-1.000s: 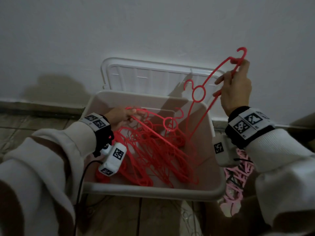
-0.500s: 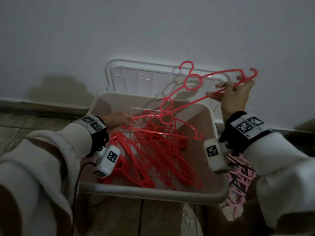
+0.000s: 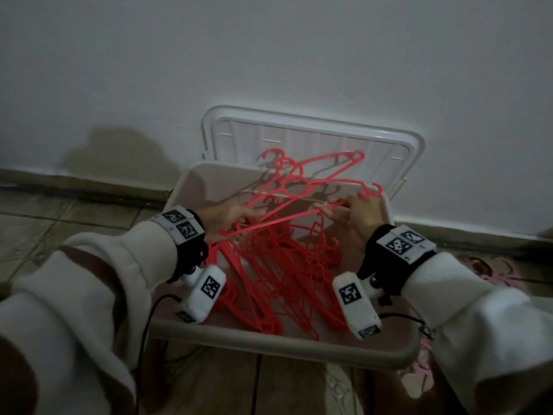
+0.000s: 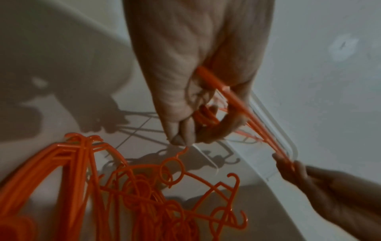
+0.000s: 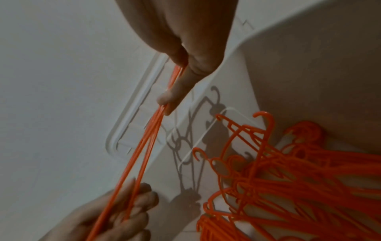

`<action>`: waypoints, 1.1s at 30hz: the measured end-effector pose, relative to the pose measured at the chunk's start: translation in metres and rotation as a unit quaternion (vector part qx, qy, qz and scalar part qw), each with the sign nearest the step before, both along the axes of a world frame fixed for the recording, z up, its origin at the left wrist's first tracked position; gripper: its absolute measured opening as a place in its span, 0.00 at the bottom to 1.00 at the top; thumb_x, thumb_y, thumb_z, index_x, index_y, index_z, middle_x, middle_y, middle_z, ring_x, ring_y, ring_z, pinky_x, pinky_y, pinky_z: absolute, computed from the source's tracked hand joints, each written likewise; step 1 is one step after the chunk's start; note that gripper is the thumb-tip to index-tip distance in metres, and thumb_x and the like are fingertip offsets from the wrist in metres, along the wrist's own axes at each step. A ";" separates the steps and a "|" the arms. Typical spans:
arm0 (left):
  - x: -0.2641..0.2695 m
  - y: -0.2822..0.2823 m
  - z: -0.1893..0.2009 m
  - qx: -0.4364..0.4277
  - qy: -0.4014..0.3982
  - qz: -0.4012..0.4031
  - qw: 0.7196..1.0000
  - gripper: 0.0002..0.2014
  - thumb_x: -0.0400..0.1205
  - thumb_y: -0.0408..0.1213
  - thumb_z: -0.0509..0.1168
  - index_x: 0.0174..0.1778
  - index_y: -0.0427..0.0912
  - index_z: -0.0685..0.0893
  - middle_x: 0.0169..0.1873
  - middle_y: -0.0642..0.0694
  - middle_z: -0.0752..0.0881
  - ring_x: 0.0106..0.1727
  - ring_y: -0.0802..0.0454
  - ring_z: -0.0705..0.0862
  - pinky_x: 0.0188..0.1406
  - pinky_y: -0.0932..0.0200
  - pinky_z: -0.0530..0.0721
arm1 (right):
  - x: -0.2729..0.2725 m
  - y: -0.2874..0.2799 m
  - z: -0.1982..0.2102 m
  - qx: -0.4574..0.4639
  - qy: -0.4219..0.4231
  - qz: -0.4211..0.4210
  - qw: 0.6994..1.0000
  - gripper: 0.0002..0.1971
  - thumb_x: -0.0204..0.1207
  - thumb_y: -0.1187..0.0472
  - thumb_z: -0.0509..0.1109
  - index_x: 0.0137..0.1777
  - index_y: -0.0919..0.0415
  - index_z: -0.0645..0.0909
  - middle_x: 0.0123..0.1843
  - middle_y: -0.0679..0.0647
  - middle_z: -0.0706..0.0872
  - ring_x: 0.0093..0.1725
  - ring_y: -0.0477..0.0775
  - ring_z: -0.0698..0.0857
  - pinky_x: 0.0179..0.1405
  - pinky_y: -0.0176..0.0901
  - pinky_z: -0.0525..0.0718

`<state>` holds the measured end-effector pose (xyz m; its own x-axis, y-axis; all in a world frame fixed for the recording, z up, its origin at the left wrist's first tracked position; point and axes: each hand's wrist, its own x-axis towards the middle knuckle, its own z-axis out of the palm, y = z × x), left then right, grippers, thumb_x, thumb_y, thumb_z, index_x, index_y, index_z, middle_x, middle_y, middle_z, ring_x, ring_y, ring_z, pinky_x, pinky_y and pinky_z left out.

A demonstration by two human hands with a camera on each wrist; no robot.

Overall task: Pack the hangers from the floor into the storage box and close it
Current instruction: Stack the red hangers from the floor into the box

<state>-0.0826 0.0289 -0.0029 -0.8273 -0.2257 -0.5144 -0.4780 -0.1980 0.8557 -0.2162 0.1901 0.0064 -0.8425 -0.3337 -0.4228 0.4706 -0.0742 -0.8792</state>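
An open beige storage box (image 3: pixel 284 348) stands on the floor against the wall and holds a tangled pile of red hangers (image 3: pixel 278 271). Over it, both hands hold a few red hangers (image 3: pixel 299 187) nearly level. My left hand (image 3: pixel 230 217) grips their left end with curled fingers (image 4: pixel 185 130). My right hand (image 3: pixel 356 214) pinches the thin bars (image 5: pixel 148 135) at their right end between thumb and fingers (image 5: pixel 177 91). The box's white lid (image 3: pixel 314 139) leans upright against the wall behind the box.
Pink hangers (image 3: pixel 419 375) lie on the tiled floor just right of the box, partly hidden by my right sleeve. A black cable (image 3: pixel 146 324) runs down from my left wrist in front of the box. The wall is close behind.
My right hand has come down and left from high above the box, tipping the held hangers from steep to nearly level. My left hand has taken hold of their other end.
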 end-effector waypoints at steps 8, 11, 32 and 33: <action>0.006 -0.011 -0.014 -0.330 0.036 0.008 0.943 0.15 0.84 0.46 0.59 0.31 0.48 0.78 0.18 0.56 0.73 0.19 0.64 0.70 0.21 0.69 0.67 | -0.020 0.008 -0.005 0.327 0.121 0.166 0.922 0.14 0.77 0.57 0.67 0.34 0.66 0.78 0.19 0.55 0.81 0.09 0.44 0.77 0.07 0.24 0.64; 0.012 -0.018 -0.017 -0.390 0.034 0.032 0.920 0.22 0.82 0.49 0.60 0.22 0.48 0.68 0.14 0.56 0.66 0.17 0.62 0.64 0.24 0.62 0.61 | -0.026 0.009 0.009 0.440 0.199 0.273 0.832 0.22 0.73 0.46 0.69 0.34 0.68 0.82 0.16 0.52 0.82 0.17 0.49 0.83 0.19 0.29 0.78; 0.008 -0.016 -0.023 -0.379 -0.038 0.131 0.915 0.25 0.85 0.51 0.52 0.59 0.31 0.80 0.57 0.30 0.83 0.59 0.33 0.81 0.65 0.41 0.75 | -0.016 -0.014 -0.001 0.408 0.421 0.339 0.735 0.15 0.84 0.61 0.54 0.52 0.67 0.82 0.52 0.66 0.87 0.50 0.64 0.84 0.55 0.50 0.79; 0.007 -0.017 -0.025 -0.403 -0.098 0.103 0.904 0.21 0.87 0.42 0.51 0.60 0.27 0.79 0.60 0.29 0.81 0.62 0.32 0.79 0.67 0.43 0.73 | -0.019 -0.012 -0.002 0.418 0.418 0.320 0.741 0.15 0.84 0.62 0.54 0.52 0.67 0.82 0.52 0.66 0.87 0.53 0.64 0.84 0.56 0.50 0.78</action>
